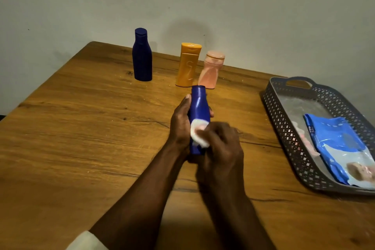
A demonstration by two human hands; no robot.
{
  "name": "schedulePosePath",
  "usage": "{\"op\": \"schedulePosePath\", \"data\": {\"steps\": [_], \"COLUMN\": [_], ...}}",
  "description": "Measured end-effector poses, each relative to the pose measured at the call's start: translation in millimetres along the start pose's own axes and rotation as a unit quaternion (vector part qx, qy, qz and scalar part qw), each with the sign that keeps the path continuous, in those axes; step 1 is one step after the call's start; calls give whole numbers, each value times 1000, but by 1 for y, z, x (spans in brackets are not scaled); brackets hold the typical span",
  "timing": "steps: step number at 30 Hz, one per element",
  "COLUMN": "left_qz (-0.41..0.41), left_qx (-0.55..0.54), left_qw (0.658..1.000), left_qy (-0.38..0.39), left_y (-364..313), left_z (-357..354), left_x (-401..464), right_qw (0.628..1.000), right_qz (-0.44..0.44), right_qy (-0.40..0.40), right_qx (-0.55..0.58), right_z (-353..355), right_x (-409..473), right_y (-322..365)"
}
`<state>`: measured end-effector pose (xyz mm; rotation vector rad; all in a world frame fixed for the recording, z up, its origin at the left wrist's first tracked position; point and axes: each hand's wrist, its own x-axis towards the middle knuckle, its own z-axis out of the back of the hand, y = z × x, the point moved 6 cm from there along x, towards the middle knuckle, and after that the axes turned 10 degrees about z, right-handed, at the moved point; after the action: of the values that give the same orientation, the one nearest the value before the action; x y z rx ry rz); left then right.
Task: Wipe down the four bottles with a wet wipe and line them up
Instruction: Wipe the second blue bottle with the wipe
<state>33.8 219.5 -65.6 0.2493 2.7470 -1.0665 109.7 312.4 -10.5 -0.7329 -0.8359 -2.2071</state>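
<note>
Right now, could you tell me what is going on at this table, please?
A person is cleaning bottles. The left hand holds a blue bottle while the right hand rubs a white wet wipe on its side. Three more bottles stand at the back of the wooden table: dark blue bottle, orange bottle, pink bottle. The wipes pack lies in a grey tray.

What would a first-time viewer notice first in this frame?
At centre, the left hand grips a blue bottle while the right hand rubs a white wet wipe on it. Behind, near the wall, stand a dark blue bottle, an orange bottle and a pink bottle. A grey perforated tray on the right holds a blue wipes packet.
</note>
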Motion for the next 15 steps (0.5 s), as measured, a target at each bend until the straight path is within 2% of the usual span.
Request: {"op": "schedulePosePath", "data": {"steps": [3, 6, 8, 11, 15], "left_qz": [-24, -44, -77, -150, -225], "left_qx": [-9, -31, -10, 102, 271], "left_qw": [999, 999, 997, 983, 936], "left_qy": [-22, -3, 10, -5, -22], "left_y": [-12, -17, -21, -26, -30], "left_z": [9, -2, -8, -12, -27], "left_x": [2, -3, -7, -12, -23], "right_qw": [996, 977, 946, 920, 893], "right_qz": [-28, -121, -191, -260, -329], "right_qy": [27, -61, -114, -111, -133], "right_qx": [78, 167, 235, 270, 275], "right_z": [-1, 18, 30, 42, 52], "right_x": [-31, -29, -21, -12, -10], "right_y": [3, -13, -29, -50, -67]}}
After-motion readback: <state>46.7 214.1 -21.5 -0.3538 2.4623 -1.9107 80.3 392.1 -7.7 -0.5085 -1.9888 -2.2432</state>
